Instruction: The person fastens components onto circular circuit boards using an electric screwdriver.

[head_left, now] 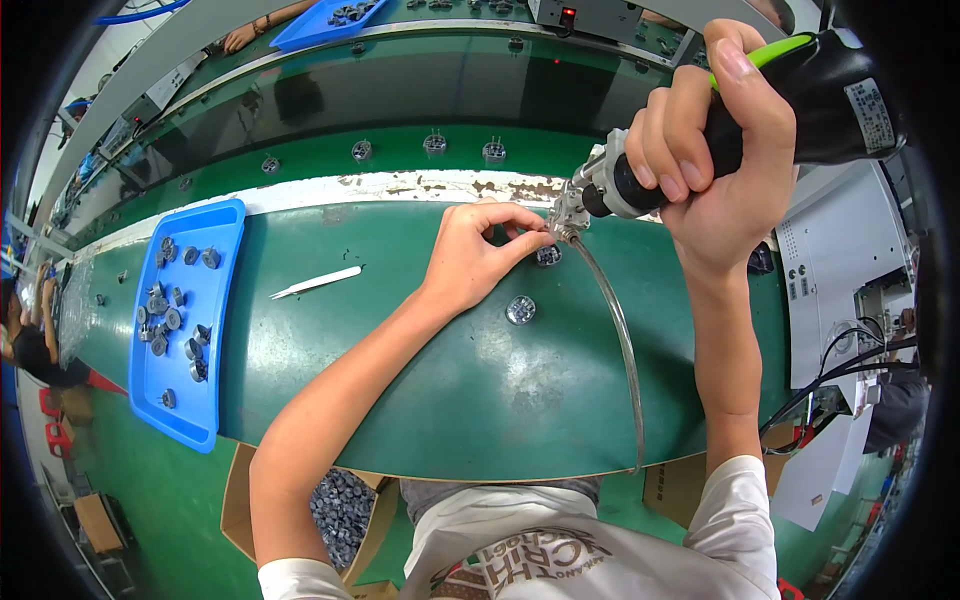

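My right hand (742,160) is wrapped round a black electric screwdriver (828,85) with a green lever, held tilted with its metal head (568,215) low over the bench. A clear tube (622,345) curves from that head toward the near edge. My left hand (470,255) has thumb and forefinger pinched together beside the metal head; what sits between them is hidden. Just under the head and fingertips lies a small round grey part (548,257), partly covered. A similar round part (520,310) rests on the green bench, nearer to me and touched by neither hand.
On the left stands a blue tray (180,405) of round parts, with white tweezers (316,283) right of it. Beyond the worn white ledge (400,186), more parts sit on a green conveyor (320,160). A white machine (845,260) stands right; a cardboard box (240,500) of parts is below.
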`<action>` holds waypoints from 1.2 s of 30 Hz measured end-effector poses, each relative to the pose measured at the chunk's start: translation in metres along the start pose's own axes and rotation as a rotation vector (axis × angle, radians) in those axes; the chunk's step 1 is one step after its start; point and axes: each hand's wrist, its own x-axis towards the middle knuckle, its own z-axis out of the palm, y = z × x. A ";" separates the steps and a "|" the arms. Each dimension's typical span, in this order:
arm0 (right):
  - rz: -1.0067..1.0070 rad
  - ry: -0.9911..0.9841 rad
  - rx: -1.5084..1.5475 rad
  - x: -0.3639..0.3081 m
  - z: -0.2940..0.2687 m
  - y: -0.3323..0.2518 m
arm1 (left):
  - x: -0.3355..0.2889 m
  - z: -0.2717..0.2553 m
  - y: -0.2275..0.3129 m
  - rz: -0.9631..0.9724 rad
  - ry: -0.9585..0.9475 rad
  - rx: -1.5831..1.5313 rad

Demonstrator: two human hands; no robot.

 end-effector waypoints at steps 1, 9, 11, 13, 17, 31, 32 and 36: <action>-0.006 -0.010 0.006 0.000 -0.001 0.001 | 0.001 0.000 0.000 0.010 -0.002 0.010; -0.036 0.033 -0.049 0.005 -0.002 -0.002 | 0.001 0.002 -0.010 0.099 0.019 0.023; -0.047 0.047 -0.068 0.007 -0.005 -0.002 | 0.003 0.002 -0.007 0.123 0.014 0.028; -0.060 0.099 -0.075 0.008 -0.008 -0.001 | 0.003 0.002 -0.004 0.025 0.089 0.027; -0.082 0.138 -0.092 0.015 -0.014 0.002 | 0.003 0.000 -0.011 0.071 0.148 0.066; -0.076 0.058 -0.127 0.013 -0.015 -0.001 | 0.001 0.002 -0.003 0.153 -0.152 0.454; -0.008 0.202 -0.141 0.012 0.004 -0.004 | 0.001 0.001 -0.004 0.118 -0.164 0.453; 0.082 0.348 -0.134 0.010 0.019 -0.005 | 0.000 0.000 -0.008 0.103 -0.106 0.472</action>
